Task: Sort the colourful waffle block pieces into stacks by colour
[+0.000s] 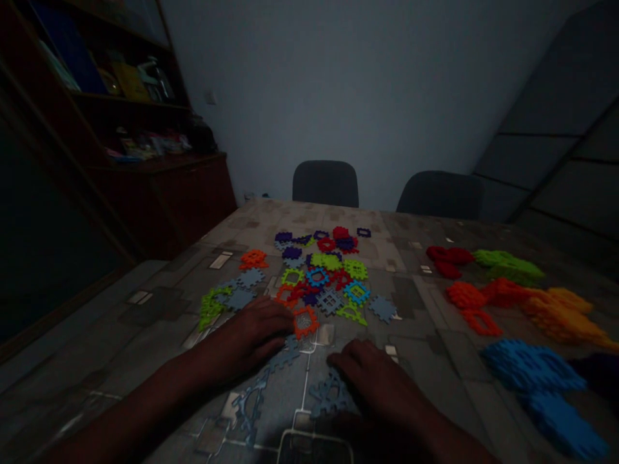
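My left hand (264, 328) lies low over the table, fingers stretched forward and thumb apart from them. Its fingertips reach the edge of an orange square frame piece (305, 322) with toothed sides. Below the thumb lies a grey toothed piece (285, 356). My right hand (370, 370) rests with loosely bent fingers beside a small group of grey pieces (331, 393); I see nothing held in it. Another grey piece with a curved cutout (250, 406) lies nearer to me. A mixed spread of interlocking plastic pieces, among them a light grey window piece (330, 301), lies beyond both hands.
Colour-sorted piles stand at the right: red (449, 259), green (507, 265), orange (483, 299), yellow (563, 312) and blue (534, 367). Lime pieces (213, 306) lie left of the mixed spread. Two chairs (325, 182) stand behind the patterned table (174, 348); a cabinet (188, 193) is at left.
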Demonstrator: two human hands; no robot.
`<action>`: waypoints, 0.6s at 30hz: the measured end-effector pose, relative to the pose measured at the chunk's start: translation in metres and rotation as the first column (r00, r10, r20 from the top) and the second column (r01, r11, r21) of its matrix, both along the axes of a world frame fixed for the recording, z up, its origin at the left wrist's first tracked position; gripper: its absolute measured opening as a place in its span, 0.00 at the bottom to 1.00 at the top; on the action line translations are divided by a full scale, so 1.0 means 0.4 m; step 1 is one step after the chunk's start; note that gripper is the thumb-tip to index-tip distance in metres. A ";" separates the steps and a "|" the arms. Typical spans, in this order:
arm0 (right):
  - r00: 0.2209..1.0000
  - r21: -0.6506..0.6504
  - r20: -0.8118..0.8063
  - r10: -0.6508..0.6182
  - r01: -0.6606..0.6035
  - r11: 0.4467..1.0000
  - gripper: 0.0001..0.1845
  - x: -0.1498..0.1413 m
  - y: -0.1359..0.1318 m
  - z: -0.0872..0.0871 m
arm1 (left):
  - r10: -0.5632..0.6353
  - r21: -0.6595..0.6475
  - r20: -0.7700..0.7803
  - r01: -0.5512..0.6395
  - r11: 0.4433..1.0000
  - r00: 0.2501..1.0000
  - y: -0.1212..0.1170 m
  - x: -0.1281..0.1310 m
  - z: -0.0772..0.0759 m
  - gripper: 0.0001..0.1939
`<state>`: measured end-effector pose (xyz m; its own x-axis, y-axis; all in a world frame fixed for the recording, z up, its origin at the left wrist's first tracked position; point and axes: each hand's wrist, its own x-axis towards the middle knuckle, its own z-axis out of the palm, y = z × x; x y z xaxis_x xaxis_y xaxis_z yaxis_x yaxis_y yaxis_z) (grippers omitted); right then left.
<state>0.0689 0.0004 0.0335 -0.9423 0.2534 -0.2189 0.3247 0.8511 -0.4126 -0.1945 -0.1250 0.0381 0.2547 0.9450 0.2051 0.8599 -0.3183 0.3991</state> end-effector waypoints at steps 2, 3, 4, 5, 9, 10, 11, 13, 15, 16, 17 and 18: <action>0.999 0.057 -0.015 -0.051 0.052 0.997 0.41 0.000 -0.013 -0.003 | -0.009 0.001 0.009 0.009 1.000 1.000 0.000 0.004 0.006 0.11; 0.996 0.094 -0.036 -0.085 0.088 0.992 0.40 0.001 -0.021 -0.003 | -0.011 -0.002 0.011 0.011 1.000 1.000 0.000 0.006 0.009 0.12; 0.992 0.131 -0.064 -0.111 0.118 0.984 0.39 0.003 -0.031 -0.003 | -0.009 -0.008 0.009 0.009 1.000 1.000 -0.001 0.009 0.012 0.12; 0.987 0.169 -0.096 -0.125 0.140 0.976 0.38 0.004 -0.040 -0.005 | -0.007 -0.017 0.002 0.007 1.000 1.000 -0.001 0.012 0.015 0.12; 0.970 0.298 -0.210 -0.119 0.180 0.938 0.38 0.005 -0.076 -0.034 | 0.016 -0.017 -0.026 -0.017 1.000 1.000 -0.003 0.014 0.022 0.12; 0.965 0.323 -0.235 -0.120 0.194 0.926 0.39 0.004 -0.084 -0.045 | 0.020 -0.007 -0.031 -0.020 1.000 0.999 -0.003 0.010 0.024 0.12; 0.959 0.344 -0.254 -0.127 0.213 0.914 0.41 0.002 -0.090 -0.057 | 0.025 0.000 -0.039 -0.025 1.000 0.999 -0.004 0.002 0.026 0.12; 0.951 0.380 -0.272 -0.144 0.244 0.892 0.43 -0.002 -0.100 -0.079 | 0.053 0.022 -0.061 -0.051 0.998 0.997 -0.007 -0.023 0.032 0.13; 0.950 0.407 -0.270 -0.156 0.259 0.876 0.42 -0.006 -0.105 -0.093 | 0.107 0.069 -0.086 -0.101 0.992 0.991 -0.014 -0.062 0.040 0.13; 0.951 0.412 -0.268 -0.155 0.259 0.874 0.40 -0.007 -0.105 -0.096 | 0.143 0.106 -0.093 -0.133 0.985 0.985 -0.018 -0.083 0.045 0.14; 0.952 0.411 -0.266 -0.152 0.255 0.875 0.38 -0.008 -0.106 -0.097 | 0.181 0.145 -0.094 -0.166 0.975 0.979 -0.023 -0.105 0.048 0.14; 0.953 0.404 -0.264 -0.148 0.249 0.880 0.35 -0.008 -0.106 -0.096 | 0.218 0.178 -0.090 -0.199 0.964 0.972 -0.027 -0.124 0.052 0.15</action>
<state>0.0655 -0.0418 -0.0050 -0.8728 0.4613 0.1595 0.4501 0.8871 -0.1028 -0.2440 -0.1360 0.0590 0.0849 0.9342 0.3466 0.9491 -0.1817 0.2572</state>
